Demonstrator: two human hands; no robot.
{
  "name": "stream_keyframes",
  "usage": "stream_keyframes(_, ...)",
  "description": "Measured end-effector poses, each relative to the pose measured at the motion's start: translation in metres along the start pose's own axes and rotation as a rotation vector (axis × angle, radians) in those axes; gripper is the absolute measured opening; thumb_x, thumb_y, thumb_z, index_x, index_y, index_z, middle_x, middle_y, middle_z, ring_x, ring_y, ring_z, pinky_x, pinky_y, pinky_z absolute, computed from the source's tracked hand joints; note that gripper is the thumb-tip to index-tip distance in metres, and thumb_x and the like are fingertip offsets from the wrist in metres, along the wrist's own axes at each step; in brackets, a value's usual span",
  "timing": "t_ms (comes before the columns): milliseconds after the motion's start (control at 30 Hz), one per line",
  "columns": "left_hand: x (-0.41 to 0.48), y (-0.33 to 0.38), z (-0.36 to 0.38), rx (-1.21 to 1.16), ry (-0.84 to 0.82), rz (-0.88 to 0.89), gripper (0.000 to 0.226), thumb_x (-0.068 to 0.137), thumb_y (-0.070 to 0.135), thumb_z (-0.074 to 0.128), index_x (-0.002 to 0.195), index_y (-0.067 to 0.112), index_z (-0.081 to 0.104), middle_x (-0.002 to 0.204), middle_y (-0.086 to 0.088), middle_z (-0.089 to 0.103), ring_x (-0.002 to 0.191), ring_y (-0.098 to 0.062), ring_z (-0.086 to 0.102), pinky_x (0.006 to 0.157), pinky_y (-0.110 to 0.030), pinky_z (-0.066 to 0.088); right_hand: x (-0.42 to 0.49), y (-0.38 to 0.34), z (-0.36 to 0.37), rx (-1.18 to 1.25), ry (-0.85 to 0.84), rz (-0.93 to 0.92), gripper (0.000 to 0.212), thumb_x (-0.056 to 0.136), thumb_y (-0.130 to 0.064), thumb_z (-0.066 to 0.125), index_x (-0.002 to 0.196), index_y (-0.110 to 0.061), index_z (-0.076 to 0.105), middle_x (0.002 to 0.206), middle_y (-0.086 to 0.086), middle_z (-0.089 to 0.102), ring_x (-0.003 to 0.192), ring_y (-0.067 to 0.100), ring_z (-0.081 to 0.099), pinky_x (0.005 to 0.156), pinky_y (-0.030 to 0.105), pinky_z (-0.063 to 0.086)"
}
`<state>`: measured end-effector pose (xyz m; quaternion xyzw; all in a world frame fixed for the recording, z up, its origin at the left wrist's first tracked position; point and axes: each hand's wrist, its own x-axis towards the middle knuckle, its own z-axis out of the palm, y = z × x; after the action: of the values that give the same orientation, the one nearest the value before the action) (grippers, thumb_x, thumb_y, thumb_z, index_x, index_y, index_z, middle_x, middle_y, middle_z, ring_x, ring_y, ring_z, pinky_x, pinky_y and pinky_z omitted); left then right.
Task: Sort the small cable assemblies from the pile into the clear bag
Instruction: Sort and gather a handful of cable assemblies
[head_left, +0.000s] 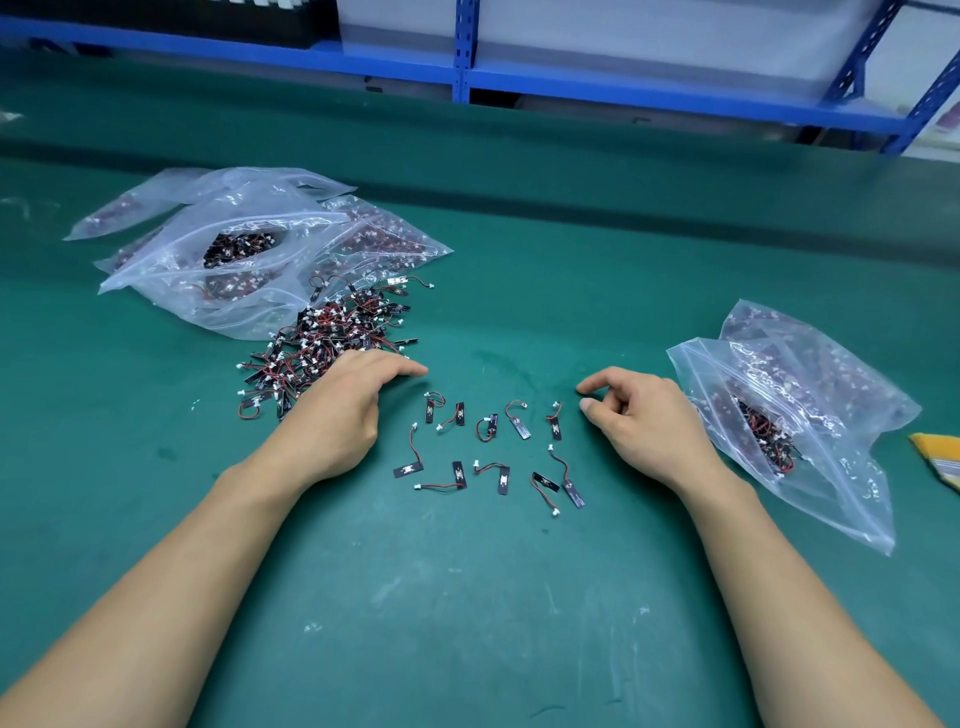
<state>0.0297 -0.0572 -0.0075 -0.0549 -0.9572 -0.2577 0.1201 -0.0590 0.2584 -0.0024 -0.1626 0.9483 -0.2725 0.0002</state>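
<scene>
A green worktop fills most of the frame, scuffed with pale marks in the lower half. Blue metal shelving runs along the top edge.

In the upper left lies a heap of clear zip bags, overlapping one another and holding dark cable assemblies; one bag's mouth gapes toward the camera. At the right edge lie two more bags, one behind the other. The front clear bag has its mouth toward the centre of the frame and a clump of assemblies inside.

The pile of loose assemblies sits left of centre, touching the lower edge of the left heap of bags: small black boards with red and black wires and white plugs, tangled together.

The left hand lies palm down on the pile's lower right edge, its grip spread loose, fingers gently bent, forefinger stretched toward the centre. The right hand rests just left of the front bag. Its thumb and forefinger are bent toward each other with a small gap and nothing between them, and its other fingers are curled in.

Between the hands, ten separate cable assemblies lie in two rough rows, apart from one another. Marks on their boards are too small to read.

A yellow striped item pokes in at the right edge.
</scene>
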Motion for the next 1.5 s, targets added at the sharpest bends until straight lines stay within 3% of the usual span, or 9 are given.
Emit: stream_keyframes(1500, 0.0003, -0.0041, 0.0018, -0.007, -0.011, 0.017, 0.062, 0.086, -0.018, 0.039, 0.128, 0.021, 0.062, 0.132, 0.006, 0.056, 0.123, -0.017, 0.044, 0.106, -0.024, 0.030, 0.0003, 0.0004, 0.0006, 0.006, 0.009, -0.002, 0.004, 0.091, -0.035, 0.065, 0.094, -0.036, 0.067, 0.068, -0.021, 0.061, 0.069, 0.005, 0.058, 0.071, 0.037, 0.052)
